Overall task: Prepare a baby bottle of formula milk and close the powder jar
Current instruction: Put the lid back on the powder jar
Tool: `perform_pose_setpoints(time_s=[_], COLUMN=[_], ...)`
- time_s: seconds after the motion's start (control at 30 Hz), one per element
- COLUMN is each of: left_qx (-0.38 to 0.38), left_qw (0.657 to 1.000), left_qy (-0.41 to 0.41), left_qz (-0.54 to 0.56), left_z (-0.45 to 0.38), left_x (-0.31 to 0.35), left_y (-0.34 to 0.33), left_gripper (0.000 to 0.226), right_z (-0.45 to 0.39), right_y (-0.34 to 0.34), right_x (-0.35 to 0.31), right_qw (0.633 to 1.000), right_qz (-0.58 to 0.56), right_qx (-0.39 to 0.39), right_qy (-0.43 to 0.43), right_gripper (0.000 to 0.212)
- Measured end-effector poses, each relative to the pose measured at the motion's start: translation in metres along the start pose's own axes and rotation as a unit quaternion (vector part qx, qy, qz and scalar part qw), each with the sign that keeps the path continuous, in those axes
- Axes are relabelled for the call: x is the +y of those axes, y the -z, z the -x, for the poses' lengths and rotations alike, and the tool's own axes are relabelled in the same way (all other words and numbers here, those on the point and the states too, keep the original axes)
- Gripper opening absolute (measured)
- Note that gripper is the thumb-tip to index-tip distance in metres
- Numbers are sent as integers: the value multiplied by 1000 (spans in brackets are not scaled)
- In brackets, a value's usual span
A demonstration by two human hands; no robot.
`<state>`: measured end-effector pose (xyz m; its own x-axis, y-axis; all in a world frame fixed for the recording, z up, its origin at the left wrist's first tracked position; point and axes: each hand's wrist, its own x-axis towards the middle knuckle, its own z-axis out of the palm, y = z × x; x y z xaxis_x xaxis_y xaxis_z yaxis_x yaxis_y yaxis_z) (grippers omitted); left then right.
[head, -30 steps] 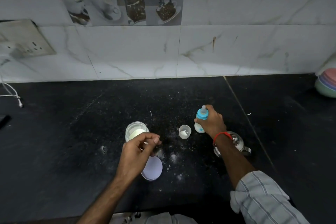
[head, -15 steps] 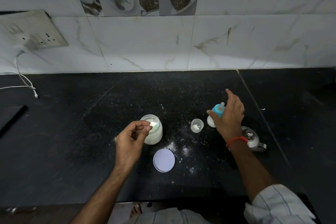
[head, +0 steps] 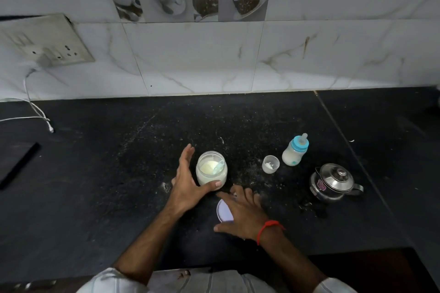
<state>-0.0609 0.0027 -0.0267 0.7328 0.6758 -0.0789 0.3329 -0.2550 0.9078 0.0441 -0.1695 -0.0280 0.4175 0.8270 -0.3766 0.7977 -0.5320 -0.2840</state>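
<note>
Left hand (head: 187, 185) cups powder jar (head: 211, 172); right hand (head: 240, 215) fingers spread over lid (head: 223, 211).

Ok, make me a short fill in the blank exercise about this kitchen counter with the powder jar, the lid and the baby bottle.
1. The powder jar stands open, with a ____ resting inside it.
2. The right hand lies over the jar's ____, flat on the counter.
3. The baby bottle has a ____ collar.
4. The left hand is at the jar's ____ side.

Missing words: scoop; lid; blue; left
</note>
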Motion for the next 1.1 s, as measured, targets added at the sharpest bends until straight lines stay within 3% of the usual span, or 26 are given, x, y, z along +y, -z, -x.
perform_pose_setpoints(time_s=[0.17, 0.3, 0.4, 0.5, 0.67, 0.73, 0.9, 1.1], left_qx=[-49, -66, -69, -79, -116, -124, -118, -117], left_qw=[998, 998, 997, 996, 992, 991, 992, 992], left_qy=[1, -24, -31, -33, -42, -40, -37, -34], left_qz=[-28, -4, -10, -14, -8, 0, 18, 8], left_z=[-12, -15, -18, -21, -15, -10, -3, -2], left_x=[-2, 0, 0, 1, 3, 4, 4, 6], left_y=[-4, -5, -6, -4, -13, -19, -22, -22], left_gripper=[110, 95, 91, 91, 92, 94, 106, 114], right_z=[0, 3, 7, 7, 2, -5, -12, -11], right_y=[-6, 7, 24, 39, 59, 56, 34, 25], right_x=[4, 14, 23, 30, 9, 1, -3, -2], right_qw=[998, 980, 935, 864, 780, 786, 859, 889], right_qz=[-47, -160, -275, -368, -473, -467, -366, -325], right_qx=[30, 111, 213, 334, 410, 403, 355, 312], right_qy=[-8, -45, -75, -86, -2, 36, 50, 86], right_gripper=[74, 67, 60, 61, 35, 36, 49, 61])
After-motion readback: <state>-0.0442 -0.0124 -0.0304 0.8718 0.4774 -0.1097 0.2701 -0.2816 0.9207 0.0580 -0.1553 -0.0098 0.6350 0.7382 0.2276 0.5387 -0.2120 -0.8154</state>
